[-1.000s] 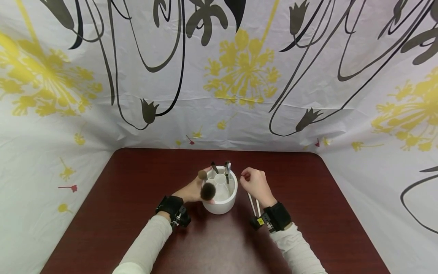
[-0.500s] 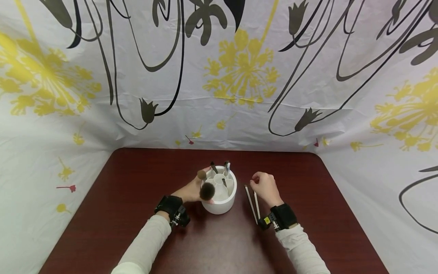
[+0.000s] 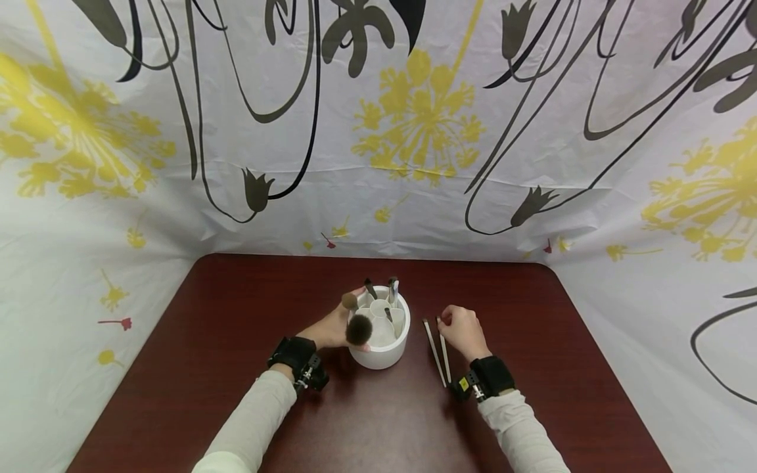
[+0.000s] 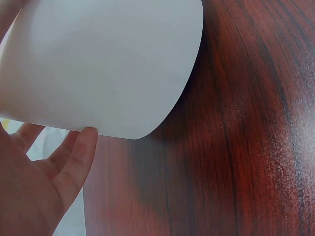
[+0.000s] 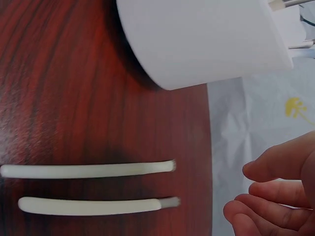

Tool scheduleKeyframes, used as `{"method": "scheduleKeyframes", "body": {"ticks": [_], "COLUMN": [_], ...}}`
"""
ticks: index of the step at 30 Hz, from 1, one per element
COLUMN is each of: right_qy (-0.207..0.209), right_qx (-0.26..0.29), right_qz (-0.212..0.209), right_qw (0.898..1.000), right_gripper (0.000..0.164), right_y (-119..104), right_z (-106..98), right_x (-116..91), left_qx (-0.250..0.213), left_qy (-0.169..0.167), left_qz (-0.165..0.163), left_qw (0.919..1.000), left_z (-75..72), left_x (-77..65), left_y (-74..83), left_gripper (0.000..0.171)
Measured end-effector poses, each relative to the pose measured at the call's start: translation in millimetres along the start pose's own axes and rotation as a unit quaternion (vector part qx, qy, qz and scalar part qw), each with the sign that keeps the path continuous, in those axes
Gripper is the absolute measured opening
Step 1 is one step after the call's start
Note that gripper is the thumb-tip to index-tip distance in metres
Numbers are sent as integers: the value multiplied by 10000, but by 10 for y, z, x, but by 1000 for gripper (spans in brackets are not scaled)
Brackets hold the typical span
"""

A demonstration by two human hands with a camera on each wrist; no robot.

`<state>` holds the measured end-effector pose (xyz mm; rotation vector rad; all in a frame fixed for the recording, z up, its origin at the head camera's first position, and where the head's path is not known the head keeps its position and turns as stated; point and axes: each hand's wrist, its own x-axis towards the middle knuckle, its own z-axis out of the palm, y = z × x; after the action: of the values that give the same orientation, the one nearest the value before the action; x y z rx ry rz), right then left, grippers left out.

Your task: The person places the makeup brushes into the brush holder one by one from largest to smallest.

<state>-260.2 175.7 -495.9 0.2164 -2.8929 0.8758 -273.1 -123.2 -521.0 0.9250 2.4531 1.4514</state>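
My left hand (image 3: 330, 328) grips the side of a round white brush holder (image 3: 381, 358) with inner compartments. Close up in the left wrist view, the fingertips of that hand (image 4: 54, 172) press against the holder's smooth wall (image 4: 113, 64). Makeup brushes stand in it, among them a big dark fluffy one (image 3: 359, 330) and a smaller brown one (image 3: 349, 301). Right of the holder, two slim white-handled brushes (image 5: 88, 170) (image 5: 93, 206) lie side by side on the table. My right hand (image 3: 463, 334) hovers by their bristle ends, its fingers (image 5: 275, 162) loosely bent around nothing.
The dark red-brown wooden table (image 3: 248, 394) has rounded far corners (image 3: 538, 270). Behind and beside it hangs a white curtain (image 3: 355, 217) with yellow, grey and black flower patterns. Black straps with cameras sit on both wrists (image 3: 493, 374).
My right hand has moved right, away from the holder, and slightly nearer to me, over the loose brushes. A small dark-tipped brush now leans in the holder's right compartment. The left hand stays put.
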Motion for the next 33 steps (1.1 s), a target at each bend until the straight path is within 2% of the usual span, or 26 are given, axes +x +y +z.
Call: {"method": "scheduleKeyframes", "body": {"ticks": [6,13,24,33], "right_qy": [-97,-236,-643,-671], "right_qx": [-55,-110,-163,-300], "right_qz": [24,93,36,71], "right_qw": [9999,9996,9978,9973], "right_gripper": [12,14,9,13], "right_y": [57,71,76,128], "right_z": [52,157,332,412], "right_x": [-21,-71,-131,-137], "left_qx": [34,25,-9,108], "left_qy": [50,71,85,119], "left_qz": [87,-18,27,10], "left_qw": [9999,10000,10000,9999], "left_z": [0,10,7,11], "left_x": [-2,-12,-10,-8], "left_y": [0,-13,12,29], "left_gripper": [128,124,125,121]}}
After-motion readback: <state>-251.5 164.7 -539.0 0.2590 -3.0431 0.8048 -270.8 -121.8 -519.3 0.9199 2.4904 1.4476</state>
